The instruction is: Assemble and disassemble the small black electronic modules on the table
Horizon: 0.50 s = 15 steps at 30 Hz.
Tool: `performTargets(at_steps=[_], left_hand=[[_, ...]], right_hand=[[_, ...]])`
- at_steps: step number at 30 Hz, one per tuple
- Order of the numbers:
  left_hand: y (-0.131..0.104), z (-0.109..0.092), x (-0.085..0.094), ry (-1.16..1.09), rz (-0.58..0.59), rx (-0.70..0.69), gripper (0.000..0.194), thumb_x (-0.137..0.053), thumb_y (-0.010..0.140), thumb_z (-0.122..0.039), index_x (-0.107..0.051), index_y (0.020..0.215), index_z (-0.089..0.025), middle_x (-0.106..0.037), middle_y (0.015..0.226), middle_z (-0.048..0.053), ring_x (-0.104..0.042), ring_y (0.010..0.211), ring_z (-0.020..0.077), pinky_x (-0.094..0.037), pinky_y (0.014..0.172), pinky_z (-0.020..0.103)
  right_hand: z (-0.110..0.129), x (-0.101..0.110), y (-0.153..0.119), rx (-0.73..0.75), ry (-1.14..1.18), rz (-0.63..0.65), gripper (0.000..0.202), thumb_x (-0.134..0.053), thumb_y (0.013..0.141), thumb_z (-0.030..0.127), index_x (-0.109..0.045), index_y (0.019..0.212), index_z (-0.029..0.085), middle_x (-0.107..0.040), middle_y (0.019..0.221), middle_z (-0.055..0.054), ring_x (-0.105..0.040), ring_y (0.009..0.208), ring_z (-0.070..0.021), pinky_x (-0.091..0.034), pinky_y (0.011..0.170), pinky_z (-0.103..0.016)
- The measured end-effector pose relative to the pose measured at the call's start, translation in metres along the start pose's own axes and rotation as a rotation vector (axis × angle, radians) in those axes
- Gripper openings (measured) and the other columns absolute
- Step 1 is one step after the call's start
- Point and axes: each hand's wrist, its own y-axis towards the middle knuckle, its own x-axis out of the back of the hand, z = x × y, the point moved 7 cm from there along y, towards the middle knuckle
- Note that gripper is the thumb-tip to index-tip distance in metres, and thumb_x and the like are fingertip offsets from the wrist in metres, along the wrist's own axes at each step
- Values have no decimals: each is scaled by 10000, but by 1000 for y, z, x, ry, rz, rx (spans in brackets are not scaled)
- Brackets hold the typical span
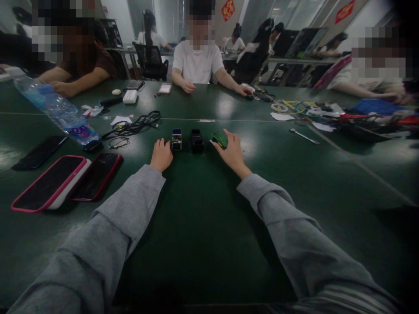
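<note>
On the green table [203, 218], three small items stand in a row. At the left end is a small module with a dark screen [176, 138]; my left hand [161, 155] rests against its left side, fingers curled, and whether it grips the module is unclear. A black case [197, 140] stands in the middle, touched by neither hand. At the right, my right hand [231, 150] has its thumb and fingers around the edges of a green circuit board [219, 139].
Phones [50, 183] and a tilted plastic bottle [62, 111] lie at the left, near black cables [137, 124]. A wrench [303, 136] and a heap of cables [366, 120] are at the right. Across the table sits a person in a white shirt [198, 63], with others either side.
</note>
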Motion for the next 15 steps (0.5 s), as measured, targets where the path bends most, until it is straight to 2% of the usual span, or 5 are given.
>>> performTargets(at_steps=[4,8,12,15], left_hand=[[-1,0,2,-9,-27,-10,515,-373,940,-143,-464,1422,14,-428,1509,302,-372,1454,382,-326,1171,605],[-1,-1,4,11,-50,-29,501,-352,938,-138,-487,1399,0,-476,1480,279,-399,1440,363,-340,1165,592],[-1,-2,3,16,-37,-25,502,-352,934,-143,-489,1392,10,-452,1491,294,-394,1440,372,-336,1168,588],[-2,-2,3,-8,-39,-17,499,-353,939,-148,-488,1392,11,-444,1498,297,-380,1447,378,-325,1170,598]], right_hand=[[5,-4,2,-5,28,105,468,-601,912,326,-565,1363,208,-615,1258,-138,-583,1168,-315,-487,1003,-537],[10,19,-17,-5,53,152,457,-608,903,314,-579,1350,223,-632,1257,-125,-612,1138,-309,-506,981,-531],[11,67,-62,60,75,236,446,-586,927,389,-577,1354,260,-648,1270,-93,-637,1122,-294,-509,989,-525],[-15,125,-96,8,-21,218,461,-581,920,489,-590,1345,311,-662,1260,-87,-655,1099,-311,-521,952,-533]])
